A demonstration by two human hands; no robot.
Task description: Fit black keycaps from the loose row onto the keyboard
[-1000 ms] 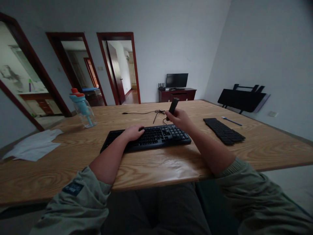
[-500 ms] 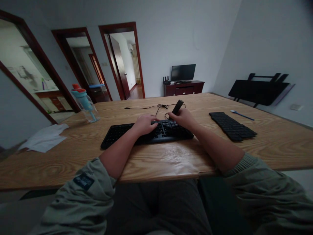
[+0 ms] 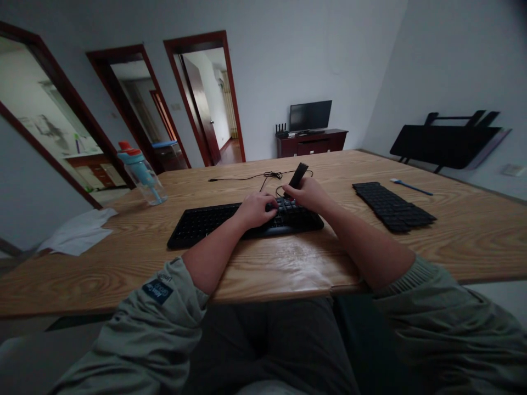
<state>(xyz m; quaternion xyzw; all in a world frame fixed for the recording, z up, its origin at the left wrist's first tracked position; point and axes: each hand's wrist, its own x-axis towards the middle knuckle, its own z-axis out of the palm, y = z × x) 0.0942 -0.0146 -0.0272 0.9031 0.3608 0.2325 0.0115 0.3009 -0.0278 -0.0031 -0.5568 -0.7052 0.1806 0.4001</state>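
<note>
A black keyboard [image 3: 206,225] lies on the wooden table [image 3: 272,269] in front of me. Over its right half rests my left hand [image 3: 258,210], fingers curled down at the keys; whether anything is between them is hidden. My right hand [image 3: 312,195] is wrapped round a black handheld object [image 3: 299,174], tilted, its lower end down at the keyboard's upper right edge. Behind the keyboard lies a black cable [image 3: 272,175], partly coiled. Further right sit a black sheet of keys [image 3: 391,207] and a blue brush [image 3: 411,186] with a white tip.
A clear bottle [image 3: 144,178] with a red and blue lid stands on the table's left side. White paper sheets [image 3: 80,233] lie at the left edge. Beyond the table are a television [image 3: 310,115] on a cabinet and a folded black table [image 3: 447,145].
My left hand has shifted right along the keyboard, towards my right hand, and its fingers have curled in. My right hand still holds the black object. The view has shifted slightly.
</note>
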